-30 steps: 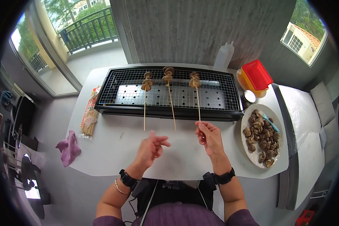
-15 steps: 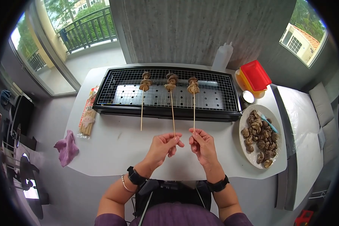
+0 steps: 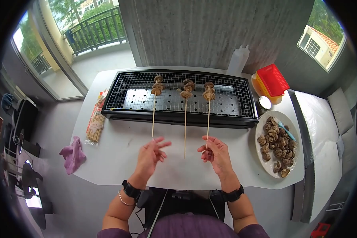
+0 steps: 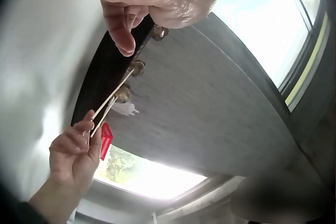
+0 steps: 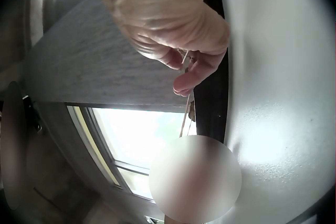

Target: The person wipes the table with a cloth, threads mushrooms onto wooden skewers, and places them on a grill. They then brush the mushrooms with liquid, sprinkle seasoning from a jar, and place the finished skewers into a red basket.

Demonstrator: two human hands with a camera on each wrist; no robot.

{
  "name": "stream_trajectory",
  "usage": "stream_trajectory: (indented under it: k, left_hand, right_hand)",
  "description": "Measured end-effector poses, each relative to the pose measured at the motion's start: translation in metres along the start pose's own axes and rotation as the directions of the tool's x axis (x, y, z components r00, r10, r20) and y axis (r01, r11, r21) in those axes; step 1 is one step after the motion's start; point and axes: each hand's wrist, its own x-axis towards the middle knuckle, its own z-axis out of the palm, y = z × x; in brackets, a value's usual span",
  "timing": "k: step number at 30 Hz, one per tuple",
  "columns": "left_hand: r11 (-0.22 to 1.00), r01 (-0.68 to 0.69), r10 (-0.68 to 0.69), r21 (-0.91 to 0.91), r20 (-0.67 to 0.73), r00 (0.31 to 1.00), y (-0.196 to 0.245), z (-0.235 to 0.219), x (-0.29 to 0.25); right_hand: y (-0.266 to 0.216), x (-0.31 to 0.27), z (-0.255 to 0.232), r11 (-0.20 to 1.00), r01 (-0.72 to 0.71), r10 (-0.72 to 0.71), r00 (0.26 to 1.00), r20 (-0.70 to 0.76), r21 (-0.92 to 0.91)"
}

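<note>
Three mushroom skewers lie side by side on the grill (image 3: 226,107), mushrooms over the mesh and bare sticks past its front edge. My right hand (image 3: 218,155) pinches the stick end of the right skewer (image 3: 209,93) between thumb and fingers. My left hand (image 3: 148,158) hovers in front of the left skewer (image 3: 157,86), fingers loosely spread, the fingertips overlapping its stick end in the head view. Between my hands the middle skewer (image 3: 186,113) rests untouched, its stick reaching farthest towards me. In the left wrist view, the right hand (image 4: 73,153) appears beyond the left.
An oval plate of mushrooms (image 3: 279,168) with a blue-handled utensil stands on the right. Behind it are a white-topped jar (image 3: 264,103), a red basket (image 3: 273,79) and a squeeze bottle (image 3: 238,59). Packaged skewer sticks (image 3: 94,127) and a purple cloth (image 3: 72,156) lie left.
My left hand reached to the middle skewer, gripped its stick, then let go and moved left. The middle skewer now sits nearer me. The right skewer has also shifted slightly towards me.
</note>
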Motion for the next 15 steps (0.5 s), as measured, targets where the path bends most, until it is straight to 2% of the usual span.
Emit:
stream_trajectory:
  k: [1, 2, 4, 5, 7, 10, 15]
  left_hand:
    - [0.995, -0.087, 0.083, -0.047, -0.076, 0.994, 0.007, -0.005, 0.006]
    - [0.995, -0.088, 0.084, -0.048, -0.085, 0.993, 0.018, -0.004, 0.009]
    - [0.976, -0.196, 0.199, 0.091, -0.024, 0.98, 0.042, 0.002, 0.017]
    - [0.976, -0.199, 0.202, 0.087, -0.025, 0.979, 0.045, 0.002, 0.022]
    - [0.92, -0.314, 0.323, 0.236, 0.0, 0.946, 0.043, 0.005, 0.033]
    - [0.933, -0.309, 0.309, 0.187, 0.029, 0.95, 0.038, 0.008, 0.032]
    - [0.937, -0.276, 0.267, 0.214, 0.072, 0.961, 0.027, 0.008, 0.02]
  right_hand:
    - [0.0, 0.0, 0.0, 1.0, 0.005, -0.005, 1.0, -0.01, -0.026]
    - [0.001, 0.001, 0.001, 1.0, -0.001, 0.001, 1.0, -0.004, -0.027]
    - [0.0, 0.002, 0.004, 0.998, 0.046, -0.046, 0.999, -0.017, -0.042]
    - [0.0, 0.002, 0.005, 0.998, 0.047, -0.047, 0.999, -0.014, -0.045]
    - [0.0, 0.0, 0.006, 0.997, 0.07, -0.07, 0.997, -0.022, -0.026]
    - [0.001, 0.001, 0.003, 0.994, 0.095, -0.095, 0.995, -0.011, -0.045]
    - [0.001, 0.003, 0.002, 0.994, 0.107, -0.107, 0.994, 0.009, -0.031]
